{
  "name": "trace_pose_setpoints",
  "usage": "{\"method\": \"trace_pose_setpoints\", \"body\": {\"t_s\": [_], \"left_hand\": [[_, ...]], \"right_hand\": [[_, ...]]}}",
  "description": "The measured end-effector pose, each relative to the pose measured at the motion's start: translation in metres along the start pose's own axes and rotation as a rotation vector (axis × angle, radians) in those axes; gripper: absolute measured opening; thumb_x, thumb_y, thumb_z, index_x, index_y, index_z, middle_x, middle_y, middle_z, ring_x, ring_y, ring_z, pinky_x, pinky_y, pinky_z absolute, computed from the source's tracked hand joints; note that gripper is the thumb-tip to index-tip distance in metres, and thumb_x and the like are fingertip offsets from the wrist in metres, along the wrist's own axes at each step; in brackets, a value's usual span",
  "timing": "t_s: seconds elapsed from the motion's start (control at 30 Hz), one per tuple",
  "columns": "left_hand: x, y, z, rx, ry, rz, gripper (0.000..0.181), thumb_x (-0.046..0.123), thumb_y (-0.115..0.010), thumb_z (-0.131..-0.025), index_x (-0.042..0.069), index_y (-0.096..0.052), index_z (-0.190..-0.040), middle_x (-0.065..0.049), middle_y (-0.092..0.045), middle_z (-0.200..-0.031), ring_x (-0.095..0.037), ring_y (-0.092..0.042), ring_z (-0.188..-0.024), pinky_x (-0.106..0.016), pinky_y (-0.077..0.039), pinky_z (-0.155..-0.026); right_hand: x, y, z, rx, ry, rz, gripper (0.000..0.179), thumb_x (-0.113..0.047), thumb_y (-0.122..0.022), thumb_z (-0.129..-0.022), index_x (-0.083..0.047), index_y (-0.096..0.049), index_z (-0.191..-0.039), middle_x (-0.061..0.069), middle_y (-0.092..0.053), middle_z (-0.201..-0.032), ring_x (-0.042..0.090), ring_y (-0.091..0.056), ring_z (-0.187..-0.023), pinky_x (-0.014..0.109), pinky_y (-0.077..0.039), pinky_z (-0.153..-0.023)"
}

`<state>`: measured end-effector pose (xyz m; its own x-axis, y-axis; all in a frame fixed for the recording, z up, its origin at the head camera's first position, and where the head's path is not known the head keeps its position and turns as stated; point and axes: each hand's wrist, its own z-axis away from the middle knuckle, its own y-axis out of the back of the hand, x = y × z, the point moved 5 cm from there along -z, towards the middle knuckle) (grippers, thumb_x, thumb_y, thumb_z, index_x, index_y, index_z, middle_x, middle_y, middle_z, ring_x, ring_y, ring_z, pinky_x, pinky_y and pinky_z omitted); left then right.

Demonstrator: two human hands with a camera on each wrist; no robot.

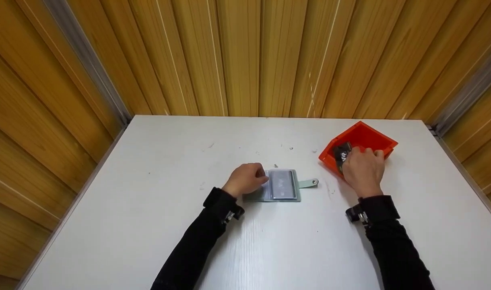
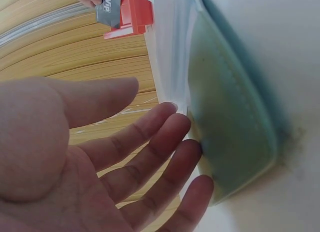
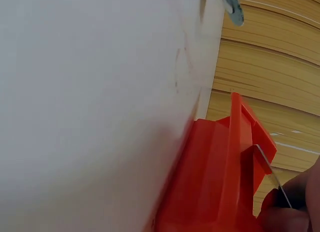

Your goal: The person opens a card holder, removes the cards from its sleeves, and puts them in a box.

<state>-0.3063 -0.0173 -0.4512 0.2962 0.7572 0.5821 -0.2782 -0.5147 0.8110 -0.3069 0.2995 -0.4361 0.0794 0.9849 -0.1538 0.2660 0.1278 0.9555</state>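
Note:
A pale green card holder (image 1: 297, 194) lies unfolded on the table, its clear plastic sleeves (image 1: 281, 185) facing up and its snap strap (image 1: 308, 183) stretched to the right. Over its left half is my left hand (image 1: 246, 179). In the left wrist view its fingers are loosely bent, with the fingertips (image 2: 205, 184) at the holder's edge and nothing gripped. My right hand (image 1: 364, 167) reaches into a red plastic bin (image 1: 376, 139) and pinches a black card (image 1: 341, 154) marked "Vip". Only the card's thin edge (image 3: 270, 169) shows in the right wrist view.
The white table (image 1: 108, 225) ends at a wood-patterned wall (image 1: 245, 60) behind, with a similar panel (image 1: 36, 100) on the left. The bin stands near the back right corner, to the right of the card holder. Small dark marks spot the tabletop.

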Motion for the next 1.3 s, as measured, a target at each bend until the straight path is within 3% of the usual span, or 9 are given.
{"method": "trace_pose_setpoints", "body": {"t_s": [0.2, 0.43, 0.73, 0.97, 1.1, 1.3], "left_hand": [[-0.001, 0.000, 0.001, 0.001, -0.003, 0.003, 0.019, 0.025, -0.068, -0.100, 0.006, -0.070, -0.103, -0.006, -0.070, -0.095, -0.017, -0.057, -0.082, -0.035, -0.049, -0.082], [-0.002, 0.001, 0.002, 0.002, 0.003, 0.003, 0.019, 0.026, -0.068, -0.100, 0.007, -0.070, -0.102, -0.006, -0.070, -0.095, -0.016, -0.056, -0.082, -0.035, -0.049, -0.082], [-0.003, 0.002, 0.003, 0.005, 0.026, -0.016, 0.019, 0.027, -0.067, -0.101, 0.008, -0.069, -0.101, -0.002, -0.064, -0.089, -0.016, -0.054, -0.080, -0.033, -0.046, -0.078], [-0.001, 0.003, 0.004, 0.005, 0.030, -0.016, 0.019, 0.026, -0.067, -0.101, 0.007, -0.069, -0.101, -0.002, -0.063, -0.087, -0.017, -0.053, -0.080, -0.033, -0.045, -0.078], [-0.002, 0.003, 0.005, 0.004, 0.036, -0.016, 0.019, 0.026, -0.067, -0.101, 0.007, -0.069, -0.100, -0.001, -0.061, -0.086, -0.016, -0.052, -0.079, -0.032, -0.044, -0.076], [-0.002, 0.004, 0.005, 0.004, 0.032, -0.021, 0.020, 0.027, -0.067, -0.101, 0.007, -0.069, -0.101, -0.001, -0.061, -0.086, -0.016, -0.053, -0.079, -0.032, -0.044, -0.076]], "right_hand": [[0.003, 0.001, 0.002, 0.011, -0.020, -0.091, 0.028, -0.014, -0.042, -0.101, 0.008, -0.056, -0.091, 0.023, -0.059, -0.072, 0.042, -0.056, -0.074, 0.049, -0.032, -0.077], [0.004, 0.003, 0.003, 0.040, -0.050, -0.133, 0.029, -0.012, -0.037, -0.100, 0.005, -0.054, -0.087, 0.018, -0.055, -0.063, 0.038, -0.053, -0.064, 0.044, -0.029, -0.073], [0.003, 0.003, 0.002, -0.037, -0.081, -0.033, 0.020, -0.010, -0.044, -0.096, 0.005, -0.055, -0.087, 0.019, -0.055, -0.065, 0.039, -0.052, -0.066, 0.044, -0.033, -0.072], [0.006, 0.007, 0.004, -0.078, -0.068, 0.017, 0.027, -0.010, -0.050, -0.094, -0.002, -0.053, -0.068, 0.013, -0.047, -0.059, 0.034, -0.048, -0.061, 0.043, -0.031, -0.071], [0.010, 0.008, 0.007, -0.136, -0.046, 0.016, 0.034, -0.011, -0.053, -0.093, -0.007, -0.050, -0.060, 0.009, -0.041, -0.054, 0.029, -0.043, -0.054, 0.039, -0.031, -0.061], [0.011, 0.007, 0.009, -0.145, -0.011, 0.006, 0.027, -0.015, -0.057, -0.097, -0.002, -0.058, -0.073, 0.011, -0.048, -0.057, 0.031, -0.048, -0.055, 0.038, -0.035, -0.053]]}}
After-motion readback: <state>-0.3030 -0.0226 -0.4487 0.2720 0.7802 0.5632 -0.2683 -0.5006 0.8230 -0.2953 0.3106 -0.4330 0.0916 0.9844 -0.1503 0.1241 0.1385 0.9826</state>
